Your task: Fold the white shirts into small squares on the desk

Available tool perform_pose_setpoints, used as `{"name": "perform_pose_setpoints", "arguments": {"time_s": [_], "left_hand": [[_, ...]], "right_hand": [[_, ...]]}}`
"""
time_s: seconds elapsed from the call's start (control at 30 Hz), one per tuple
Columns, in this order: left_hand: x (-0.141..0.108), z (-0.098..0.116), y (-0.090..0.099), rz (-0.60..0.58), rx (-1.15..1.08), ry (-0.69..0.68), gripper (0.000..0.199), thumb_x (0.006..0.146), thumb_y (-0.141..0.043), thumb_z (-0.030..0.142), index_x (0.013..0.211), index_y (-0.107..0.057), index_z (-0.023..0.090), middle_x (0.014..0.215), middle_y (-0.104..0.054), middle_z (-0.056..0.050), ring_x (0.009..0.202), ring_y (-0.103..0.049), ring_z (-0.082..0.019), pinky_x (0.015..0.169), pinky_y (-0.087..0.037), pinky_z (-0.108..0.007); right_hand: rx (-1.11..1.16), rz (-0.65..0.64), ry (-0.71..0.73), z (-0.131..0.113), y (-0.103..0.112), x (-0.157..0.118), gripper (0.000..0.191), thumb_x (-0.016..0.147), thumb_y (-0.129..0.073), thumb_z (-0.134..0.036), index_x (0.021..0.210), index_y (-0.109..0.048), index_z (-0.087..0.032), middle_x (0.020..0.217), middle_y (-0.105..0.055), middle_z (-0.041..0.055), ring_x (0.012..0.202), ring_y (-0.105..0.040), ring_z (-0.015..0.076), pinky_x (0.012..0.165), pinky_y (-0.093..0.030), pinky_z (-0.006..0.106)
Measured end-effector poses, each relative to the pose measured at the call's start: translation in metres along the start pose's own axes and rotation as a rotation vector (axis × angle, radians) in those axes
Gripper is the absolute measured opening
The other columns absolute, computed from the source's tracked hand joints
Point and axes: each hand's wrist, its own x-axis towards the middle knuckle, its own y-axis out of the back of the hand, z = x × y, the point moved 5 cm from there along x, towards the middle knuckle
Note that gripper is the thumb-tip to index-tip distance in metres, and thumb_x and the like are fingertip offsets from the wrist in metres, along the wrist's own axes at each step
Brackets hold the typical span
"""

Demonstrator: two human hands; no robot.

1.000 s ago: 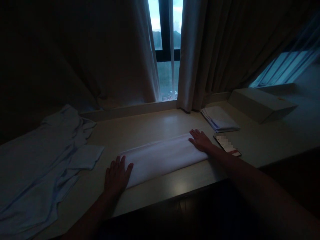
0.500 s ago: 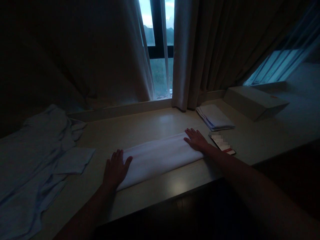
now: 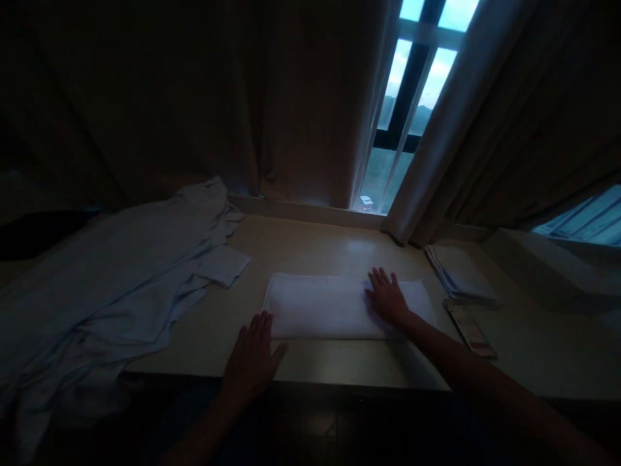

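A white cloth, folded into a long flat strip, lies on the light-coloured counter. My right hand rests flat on its right part with the fingers spread. At the cloth's lower left corner is my left hand, its fingers stretched out and the thumb apart; whether the fingertips press on the cloth I cannot tell. Neither hand grips anything.
Loose white cloths are heaped at the left, hanging over the front edge. At the right are a folded stack of cloth, a phone and a pale box. Curtains frame a narrow window.
The view has turned left and tilted. My right hand has shifted inward from the cloth's right end; my left hand has slid off its left end to the lower corner.
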Motion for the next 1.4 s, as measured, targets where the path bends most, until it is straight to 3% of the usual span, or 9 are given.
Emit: {"name": "perform_pose_setpoints", "arguments": {"time_s": [0.1, 0.17, 0.23, 0.3, 0.5, 0.83, 1.03, 1.23, 1.4], "left_hand": [[0.003, 0.002, 0.005, 0.050, -0.009, 0.011, 0.072, 0.089, -0.040, 0.052, 0.144, -0.035, 0.007, 0.153, -0.032, -0.018, 0.145, -0.023, -0.030, 0.116, -0.022, -0.050], [0.002, 0.003, 0.008, 0.069, -0.013, 0.009, 0.064, 0.089, -0.042, 0.041, 0.143, -0.038, 0.007, 0.152, -0.035, -0.018, 0.145, -0.023, -0.030, 0.116, -0.023, -0.050], [-0.001, 0.004, 0.012, 0.078, -0.038, 0.014, 0.059, 0.087, -0.044, 0.032, 0.141, -0.040, 0.007, 0.149, -0.040, -0.018, 0.143, -0.028, -0.029, 0.115, -0.026, -0.048], [-0.003, 0.005, 0.015, 0.078, -0.095, 0.013, 0.056, 0.086, -0.046, 0.028, 0.139, -0.043, 0.011, 0.143, -0.048, -0.016, 0.138, -0.037, -0.027, 0.114, -0.029, -0.045], [-0.003, 0.006, 0.022, 0.121, -0.178, 0.067, 0.060, 0.082, -0.049, 0.022, 0.141, -0.040, 0.013, 0.140, -0.052, -0.014, 0.136, -0.039, -0.025, 0.113, -0.034, -0.043], [-0.004, 0.010, 0.022, 0.159, -0.129, 0.035, 0.055, 0.088, -0.043, 0.029, 0.139, -0.043, 0.008, 0.135, -0.055, -0.020, 0.131, -0.045, -0.032, 0.110, -0.036, -0.052], [-0.007, 0.005, 0.013, 0.110, -0.124, 0.090, 0.062, 0.089, -0.043, 0.033, 0.142, -0.037, 0.001, 0.147, -0.041, -0.021, 0.140, -0.034, -0.031, 0.114, -0.033, -0.048], [-0.010, 0.004, 0.007, 0.107, -0.131, 0.063, 0.060, 0.088, -0.043, 0.034, 0.139, -0.043, 0.002, 0.147, -0.042, -0.020, 0.142, -0.029, -0.031, 0.115, -0.031, -0.049], [-0.008, 0.005, 0.011, 0.118, -0.131, 0.085, 0.058, 0.088, -0.044, 0.032, 0.138, -0.045, 0.003, 0.145, -0.045, -0.020, 0.141, -0.032, -0.031, 0.113, -0.034, -0.050]], "right_hand": [[0.186, 0.006, 0.408, -0.142, 0.008, 0.001, 0.053, 0.100, -0.032, -0.044, 0.145, -0.038, -0.017, 0.154, -0.032, 0.0095, 0.145, -0.020, 0.0233, 0.118, -0.013, 0.048], [0.284, -0.007, 0.578, -0.222, 0.008, -0.006, 0.051, 0.099, -0.035, -0.046, 0.143, -0.041, -0.020, 0.152, -0.037, 0.0079, 0.143, -0.024, 0.0239, 0.117, -0.017, 0.050], [0.352, -0.021, 0.568, -0.269, 0.007, -0.011, 0.048, 0.099, -0.036, -0.045, 0.141, -0.044, -0.021, 0.147, -0.043, 0.0096, 0.139, -0.032, 0.0249, 0.114, -0.024, 0.051], [0.377, -0.039, 0.543, -0.289, 0.005, -0.014, 0.044, 0.099, -0.038, -0.042, 0.137, -0.048, -0.022, 0.142, -0.049, 0.0103, 0.135, -0.039, 0.0255, 0.113, -0.027, 0.052], [0.340, -0.049, 0.536, -0.282, 0.009, -0.005, 0.045, 0.099, -0.035, -0.046, 0.131, -0.052, -0.020, 0.138, -0.053, 0.0116, 0.135, -0.038, 0.0264, 0.113, -0.024, 0.052], [0.309, -0.105, 0.459, -0.282, -0.011, 0.041, 0.063, 0.099, -0.024, -0.053, 0.143, -0.040, -0.011, 0.152, -0.035, 0.0151, 0.143, -0.023, 0.0284, 0.116, -0.016, 0.049], [0.337, -0.166, 0.370, -0.277, -0.027, 0.074, 0.070, 0.098, -0.022, -0.056, 0.148, -0.029, -0.008, 0.156, -0.024, 0.0163, 0.145, -0.018, 0.0289, 0.116, -0.016, 0.050], [0.349, -0.185, 0.327, -0.271, -0.036, 0.101, 0.073, 0.098, -0.019, -0.057, 0.151, -0.023, -0.007, 0.157, -0.019, 0.0159, 0.146, -0.014, 0.0278, 0.116, -0.014, 0.050], [0.353, -0.169, 0.307, -0.269, -0.041, 0.104, 0.073, 0.098, -0.016, -0.057, 0.152, -0.019, -0.008, 0.158, -0.017, 0.0147, 0.147, -0.011, 0.0269, 0.117, -0.010, 0.049]]}}
